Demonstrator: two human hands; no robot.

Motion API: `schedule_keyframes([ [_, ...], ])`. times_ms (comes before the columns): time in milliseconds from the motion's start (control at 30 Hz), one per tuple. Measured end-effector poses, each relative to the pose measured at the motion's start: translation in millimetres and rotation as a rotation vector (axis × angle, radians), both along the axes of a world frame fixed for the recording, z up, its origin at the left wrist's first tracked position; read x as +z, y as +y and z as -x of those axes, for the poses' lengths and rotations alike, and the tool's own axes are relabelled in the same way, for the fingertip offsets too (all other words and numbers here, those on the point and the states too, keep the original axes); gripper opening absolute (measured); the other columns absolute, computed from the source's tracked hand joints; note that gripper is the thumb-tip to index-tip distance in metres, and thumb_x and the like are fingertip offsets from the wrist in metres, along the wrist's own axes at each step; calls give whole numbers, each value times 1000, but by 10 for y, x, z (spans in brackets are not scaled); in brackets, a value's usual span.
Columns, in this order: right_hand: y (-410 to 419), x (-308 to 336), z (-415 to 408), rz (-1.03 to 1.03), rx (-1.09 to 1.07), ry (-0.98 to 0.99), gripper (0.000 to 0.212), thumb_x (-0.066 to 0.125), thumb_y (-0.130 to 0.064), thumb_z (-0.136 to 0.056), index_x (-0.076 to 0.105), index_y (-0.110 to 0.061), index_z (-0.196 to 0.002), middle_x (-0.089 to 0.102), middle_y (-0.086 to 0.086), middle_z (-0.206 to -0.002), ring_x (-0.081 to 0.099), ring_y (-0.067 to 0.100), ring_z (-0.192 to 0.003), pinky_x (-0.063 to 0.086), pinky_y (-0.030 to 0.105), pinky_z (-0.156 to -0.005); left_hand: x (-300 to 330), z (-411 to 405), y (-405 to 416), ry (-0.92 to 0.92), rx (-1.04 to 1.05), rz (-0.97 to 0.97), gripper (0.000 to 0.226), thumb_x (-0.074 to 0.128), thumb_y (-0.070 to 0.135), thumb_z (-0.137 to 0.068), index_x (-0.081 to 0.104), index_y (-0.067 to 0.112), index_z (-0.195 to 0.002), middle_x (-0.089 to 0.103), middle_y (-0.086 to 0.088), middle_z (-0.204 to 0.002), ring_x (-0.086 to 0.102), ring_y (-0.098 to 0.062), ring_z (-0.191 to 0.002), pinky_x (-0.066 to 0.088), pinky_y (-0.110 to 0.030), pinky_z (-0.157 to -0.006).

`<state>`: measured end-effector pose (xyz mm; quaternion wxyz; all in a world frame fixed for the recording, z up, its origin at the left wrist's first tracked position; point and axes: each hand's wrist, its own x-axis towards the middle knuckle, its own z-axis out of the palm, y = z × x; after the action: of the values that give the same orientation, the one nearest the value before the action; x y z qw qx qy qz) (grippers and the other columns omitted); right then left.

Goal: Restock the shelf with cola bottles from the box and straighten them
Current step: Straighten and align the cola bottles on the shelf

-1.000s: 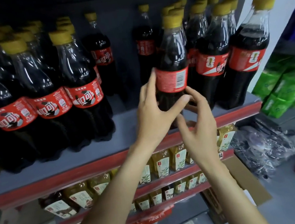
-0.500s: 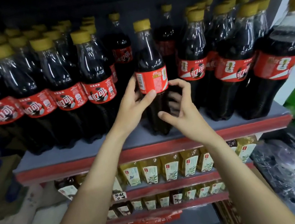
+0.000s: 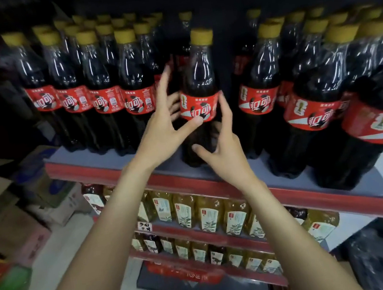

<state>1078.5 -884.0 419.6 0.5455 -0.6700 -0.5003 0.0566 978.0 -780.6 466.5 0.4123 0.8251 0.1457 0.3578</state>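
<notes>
Cola bottle (image 3: 200,99) in the middle of the shelf is getting fussed over from both sides: the left hand (image 3: 162,134) has its thumb pressed on the red label and its fingers spread up along the bottle's left flank, while the right hand (image 3: 223,150) curls its fingers round the right flank, thumb low on the dark belly. Held that way, I'd say the person is turning it so the label faces out, and steadying it so it stays upright. It stands alone at the front of the grey shelf (image 3: 103,154), in a gap, with a tight row of bottles (image 3: 94,94) just to its left and another cluster (image 3: 306,94) to its right, a little apart. The bottle itself is clear plastic, nearly black with cola, yellow-capped, its label now roughly square to the aisle. Below it, lower tiers hold yellowish tea bottles (image 3: 207,214); cardboard cartons (image 3: 1,196) sit down to its left.
</notes>
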Motion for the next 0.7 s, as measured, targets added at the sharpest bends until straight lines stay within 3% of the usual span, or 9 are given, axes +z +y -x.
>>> schedule_keyframes([
  [67, 66, 21, 6, 18, -62, -47, 111, 72, -8, -83, -10, -44, -148, 50, 5, -142, 61, 26, -107, 52, 42, -88, 8, 46, -35, 27, 105, -202, 76, 63, 20, -92, 15, 27, -150, 35, 22, -138, 43, 13, -120, 39, -10, -99],
  [167, 269, 63, 21, 57, -152, -85, 116, 72, -6, -83, -18, -47, -145, 49, 13, -141, 62, 31, -108, 52, 47, -88, -86, 179, -9, -189, 486, -625, 47, 64, 18, -92, 48, 12, -136, 53, 1, -132, 52, -14, -119, 37, -14, -101],
  [233, 451, 116, -12, 97, -201, -99, 117, 71, -4, -84, -21, -43, -146, 50, 19, -136, 64, 32, -101, 52, 47, -87, -142, 254, 117, -299, 690, -774, 41, 66, 18, -90, 54, 9, -128, 56, -11, -129, 48, -23, -118, 33, -22, -105],
  [300, 629, 165, -87, 141, -253, -102, 116, 68, -2, -84, -22, -39, -147, 50, 22, -132, 63, 37, -104, 51, 45, -87, -180, 282, 262, -255, 774, -742, 50, 66, 24, -89, 48, 10, -134, 47, -17, -137, 38, -26, -124, 27, -27, -109],
  [433, 926, 195, -263, 176, -290, -18, 112, 63, 2, -85, -21, -41, -147, 47, 21, -134, 60, 36, -109, 48, 38, -85, -239, 263, 391, -36, 733, -662, 75, 69, 28, -83, 33, 12, -146, 32, -19, -149, 28, -28, -134, 27, -36, -110],
  [633, 1162, 220, -393, 148, -309, 65, 115, 66, 2, -84, -18, -42, -147, 40, 12, -148, 51, 29, -127, 44, 42, -100, -285, 253, 480, -55, 667, -633, 78, 71, 17, -82, 30, 12, -148, 26, -16, -152, 26, -29, -136, 25, -32, -112],
  [700, 1211, 210, -403, 144, -298, 62, 115, 67, 1, -83, -18, -42, -148, 39, 11, -149, 49, 29, -129, 42, 44, -102, -302, 258, 500, -61, 654, -644, 78, 71, 17, -82, 29, 13, -148, 26, -16, -152, 26, -29, -136, 32, -37, -111],
])
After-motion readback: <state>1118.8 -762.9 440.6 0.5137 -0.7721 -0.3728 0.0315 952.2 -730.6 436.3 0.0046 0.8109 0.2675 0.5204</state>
